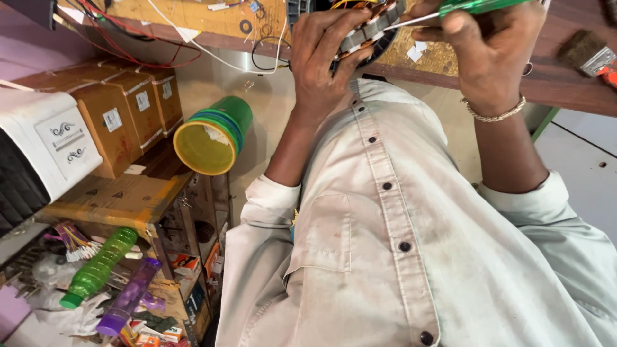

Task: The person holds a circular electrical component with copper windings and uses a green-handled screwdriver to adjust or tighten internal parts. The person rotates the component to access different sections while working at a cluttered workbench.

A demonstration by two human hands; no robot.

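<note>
My left hand [324, 54] grips a round motor stator [373, 29] with copper windings and grey metal teeth, held at the edge of the wooden workbench [553, 80]. My right hand [491, 45] holds a green-handled screwdriver [475, 6] whose metal shaft points left onto the stator's windings. A metal bracelet [495, 115] circles my right wrist. My pale buttoned shirt [385, 244] fills the lower middle of the view.
Red and white wires [160, 38] trail over the bench at top left. A brush [588, 51] lies at the bench's right end. Left are brown cartons [122, 109], a white appliance [45, 148], a green-and-yellow tub [212, 138], a green bottle [99, 266] and a purple bottle [128, 299].
</note>
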